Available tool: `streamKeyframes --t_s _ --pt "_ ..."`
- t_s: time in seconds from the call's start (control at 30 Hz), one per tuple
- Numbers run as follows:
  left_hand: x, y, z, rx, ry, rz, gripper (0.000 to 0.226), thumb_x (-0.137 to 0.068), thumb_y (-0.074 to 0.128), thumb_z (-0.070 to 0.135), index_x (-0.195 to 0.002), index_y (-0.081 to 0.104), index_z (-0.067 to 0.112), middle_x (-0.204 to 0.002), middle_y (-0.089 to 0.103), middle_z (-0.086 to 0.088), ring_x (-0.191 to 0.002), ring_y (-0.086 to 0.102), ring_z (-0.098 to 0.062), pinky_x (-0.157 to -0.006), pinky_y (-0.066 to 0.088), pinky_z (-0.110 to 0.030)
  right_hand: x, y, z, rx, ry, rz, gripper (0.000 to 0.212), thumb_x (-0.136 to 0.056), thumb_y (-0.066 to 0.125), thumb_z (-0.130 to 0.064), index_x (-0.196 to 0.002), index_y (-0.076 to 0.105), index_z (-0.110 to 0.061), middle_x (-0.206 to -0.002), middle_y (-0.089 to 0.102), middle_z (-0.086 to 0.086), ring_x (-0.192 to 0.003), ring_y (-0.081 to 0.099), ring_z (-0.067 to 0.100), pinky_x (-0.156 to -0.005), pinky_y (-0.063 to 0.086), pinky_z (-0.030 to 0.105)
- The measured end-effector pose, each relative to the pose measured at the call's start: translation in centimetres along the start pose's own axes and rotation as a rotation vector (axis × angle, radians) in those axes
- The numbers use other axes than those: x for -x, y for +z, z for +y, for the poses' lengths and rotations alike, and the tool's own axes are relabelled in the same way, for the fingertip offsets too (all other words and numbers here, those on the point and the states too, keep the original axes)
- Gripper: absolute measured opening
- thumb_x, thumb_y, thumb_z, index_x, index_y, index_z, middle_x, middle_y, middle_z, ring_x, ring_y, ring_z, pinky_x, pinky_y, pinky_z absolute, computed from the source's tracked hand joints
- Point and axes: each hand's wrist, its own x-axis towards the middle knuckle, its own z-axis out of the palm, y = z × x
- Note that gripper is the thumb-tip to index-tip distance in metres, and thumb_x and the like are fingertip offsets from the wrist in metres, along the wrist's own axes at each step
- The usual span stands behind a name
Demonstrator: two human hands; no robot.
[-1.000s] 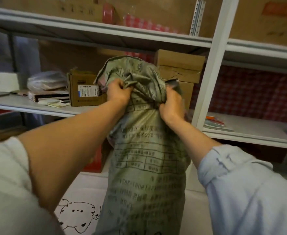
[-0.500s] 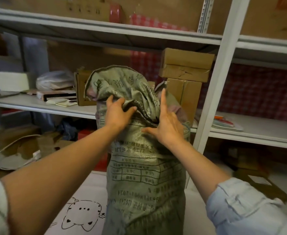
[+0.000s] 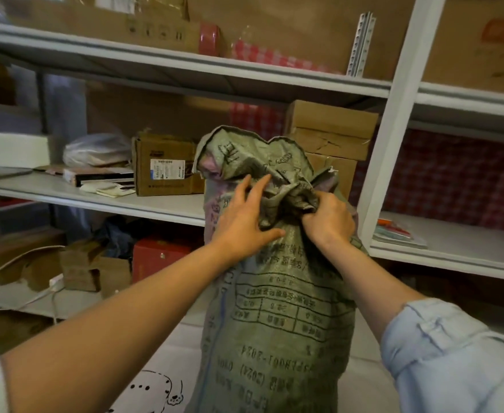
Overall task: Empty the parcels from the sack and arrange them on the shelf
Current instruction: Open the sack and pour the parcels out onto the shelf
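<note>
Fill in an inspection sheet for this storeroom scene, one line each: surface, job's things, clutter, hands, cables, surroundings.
Surface: white middle shelf, part bare near the sack.
Job's things: green woven sack upright, mouth bunched; no parcels out of it yet.
Clutter: labelled cardboard box, plastic-wrapped bundle, stacked boxes, flat packets on the shelf.
Hands: left hand lies flat on the sack, fingers spread; right hand grips the bunched mouth.
Cables: white cord on the lower left shelf.
Surroundings: white upright post, red chequered cloth behind, red box below.

Sack (image 3: pixel 277 317): upside-down print, "2024" legible, possibly "(2024)" below; other characters unreadable.
</note>
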Motion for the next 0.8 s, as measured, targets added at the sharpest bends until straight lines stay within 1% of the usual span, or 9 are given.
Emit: streamKeyframes --t_s 0.1,0.17,0.3,0.4,0.47,0.57,0.67,0.73,0.8 --pt "0.5 0.9 -1.1 -0.244 -0.105 -0.049 0.115 -0.068 0.078 0.049 -0.148 -0.005 0.044 -0.158 -0.014 -0.003 -0.148 -0.003 -0.030 -0.116 0.022 -0.050 -0.3 -0.2 -0.1 -0.064 0.027 0.047 0.032 -0.088 0.059 -0.017 -0.118 0.064 -0.025 -0.114 0.067 0.008 -0.108 0.060 0.032 -0.084 0.047 0.036" --pt "0.1 1.6 -1.0 -0.254 -0.174 0.001 0.105 -0.072 0.078 0.042 -0.148 0.005 0.042 -0.158 -0.012 -0.007 -0.147 0.000 -0.033 -0.116 0.021 -0.048 -1.2 -0.5 -0.9 -0.137 0.027 0.076 0.036 -0.088 0.057 -0.012 -0.122 0.062 -0.024 -0.118 0.065 0.007 -0.111 0.059 0.031 -0.083 0.047 0.034" --pt "-3.5 0.6 -0.9 -0.212 -0.218 0.184 0.066 -0.078 0.073 0.028 -0.132 0.037 0.024 -0.137 0.033 -0.016 -0.130 0.032 -0.039 -0.104 0.040 -0.049 -4.0 0.2 -2.7 -0.475 0.002 0.179 0.042 -0.083 0.052 0.005 -0.117 0.066 -0.016 -0.115 0.067 0.007 -0.110 0.060 0.026 -0.085 0.045 0.027" --pt "-5.4 -0.8 -1.4 -0.223 -0.139 0.298 0.027 -0.080 0.058 0.003 -0.106 0.057 0.013 -0.113 0.051 -0.016 -0.107 0.050 -0.038 -0.083 0.045 -0.044 -4.0 2.1 -1.2 -0.569 -0.066 0.222 0.045 -0.078 0.055 0.008 -0.116 0.065 -0.015 -0.112 0.068 0.003 -0.109 0.061 0.022 -0.093 0.049 0.029" --pt "-4.2 0.7 -2.3 -0.268 -0.111 0.282 0.024 -0.080 0.050 -0.005 -0.096 0.060 0.009 -0.105 0.055 -0.016 -0.100 0.053 -0.037 -0.073 0.043 -0.042 -2.5 3.6 1.3 -0.403 -0.091 0.102 0.048 -0.078 0.059 0.000 -0.121 0.061 -0.019 -0.115 0.066 0.003 -0.111 0.060 0.024 -0.094 0.051 0.038" --pt "-1.2 4.6 -4.3 -0.262 -0.131 0.215 0.028 -0.080 0.051 -0.004 -0.103 0.057 0.010 -0.107 0.052 -0.015 -0.102 0.051 -0.037 -0.071 0.044 -0.043 -0.1 4.3 4.1 -0.005 -0.200 -0.096 0.052 -0.081 0.067 -0.030 -0.130 0.051 -0.021 -0.121 0.057 0.004 -0.115 0.054 0.027 -0.089 0.050 0.040" --pt "-0.2 5.6 -4.8 -0.232 -0.128 0.137 0.029 -0.082 0.052 0.004 -0.111 0.048 0.009 -0.115 0.046 -0.016 -0.108 0.046 -0.039 -0.073 0.045 -0.045 1.4 3.2 3.9 0.230 -0.308 -0.279 0.096 -0.070 0.070 -0.063 -0.145 0.029 -0.020 -0.137 0.039 0.006 -0.131 0.037 0.027 -0.102 0.042 0.044" --pt "0.2 5.4 -4.8 -0.222 -0.115 0.123 0.033 -0.083 0.054 0.013 -0.116 0.046 0.010 -0.121 0.044 -0.016 -0.115 0.043 -0.038 -0.081 0.046 -0.046 2.0 2.7 3.7 0.359 -0.266 -0.445 0.125 -0.059 0.075 -0.067 -0.152 0.002 -0.027 -0.154 0.015 0.004 -0.144 0.014 0.032 -0.111 0.028 0.056" --pt "1.2 5.5 -4.9 -0.170 -0.137 0.134 0.044 -0.084 0.059 0.026 -0.124 0.045 0.016 -0.134 0.037 -0.014 -0.126 0.036 -0.038 -0.094 0.044 -0.047 2.6 2.7 4.0 0.450 -0.198 -0.584 0.140 -0.056 0.082 -0.060 -0.148 -0.021 -0.032 -0.160 -0.011 0.002 -0.147 -0.007 0.034 -0.112 0.017 0.065"
